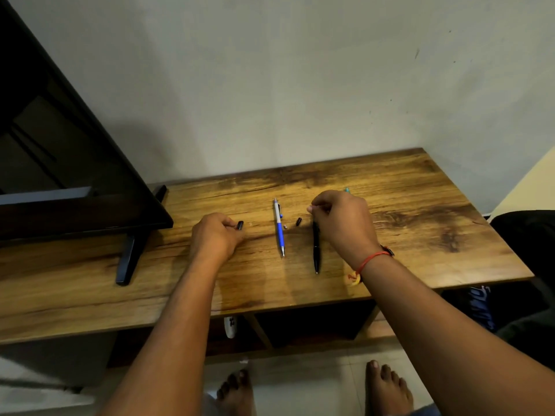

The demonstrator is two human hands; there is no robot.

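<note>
Grey plastered wall at back; brown wood-grain surface (420, 205) set against it, tiled floor and bare feet below. Black flat screen (75, 175) standing at far left on an angled black foot.

Left hand (214, 235) resting on the surface, fingers curled, tips pinching a short black tubular pen piece (239, 225) that pokes out to the right. Right hand (342, 223), red thread at the wrist, poised over the top end of the black pen. Thumb and forefinger (312, 209) pressed together as in a pinch; cannot tell what, if anything, sits between them.

Slim black ballpoint pen (316, 250) lying flat, tip toward the near edge, upper end hidden under the right hand; contact with that hand not resolvable. Blue-and-silver click pen (279, 228) lying parallel just to its left, apart from both hands, seemingly whole. Between the two pens: small loose black sleeve (298, 221), then a tiny pale part (285, 226) beside the blue grip. Teal tip of another pen (347, 190) just visible behind the right hand.

Judged status: pen work roughly midway. Done: parts laid out in a row, one black piece in hand. Left: the loose sleeve and pale part not yet fitted to any pen. Taking apart or putting together: cannot tell from this view.
</note>
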